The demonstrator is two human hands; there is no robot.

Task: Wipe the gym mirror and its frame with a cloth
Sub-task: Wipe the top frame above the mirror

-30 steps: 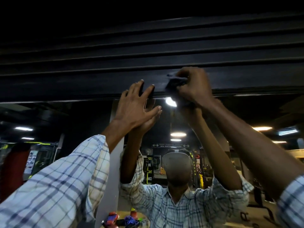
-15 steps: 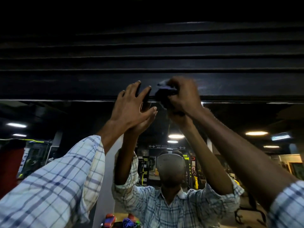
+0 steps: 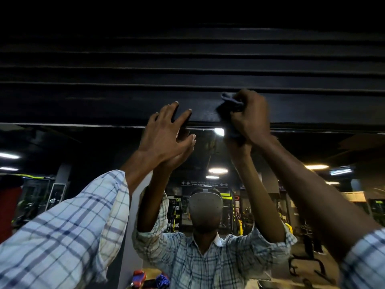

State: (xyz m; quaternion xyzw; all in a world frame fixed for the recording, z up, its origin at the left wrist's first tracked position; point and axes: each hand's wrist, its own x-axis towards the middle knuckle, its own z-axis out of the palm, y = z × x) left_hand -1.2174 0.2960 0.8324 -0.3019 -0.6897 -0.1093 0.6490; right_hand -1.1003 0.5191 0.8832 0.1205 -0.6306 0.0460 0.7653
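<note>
The gym mirror (image 3: pixel 73 155) fills the lower half of the view under a wide black ribbed top frame (image 3: pixel 104 105). My right hand (image 3: pixel 250 115) is raised overhead and clenched on a dark blue-grey cloth (image 3: pixel 230 101), pressing it against the frame's lowest band just above the glass. My left hand (image 3: pixel 166 132) is flat with fingers spread, its fingertips on the frame's lower edge and its palm over the top of the glass. Part of the cloth hangs below my right fist over the mirror's top edge.
The glass reflects me in a checked shirt with both arms up, ceiling lamps (image 3: pixel 217 170) and gym machines behind. Red and blue items (image 3: pixel 145 278) lie low at the mirror's foot. The frame's ribs run on upward into darkness.
My right hand with the cloth slid left along the frame's lowest band, then back to the right. The left hand stays planted at the frame's lower edge.
</note>
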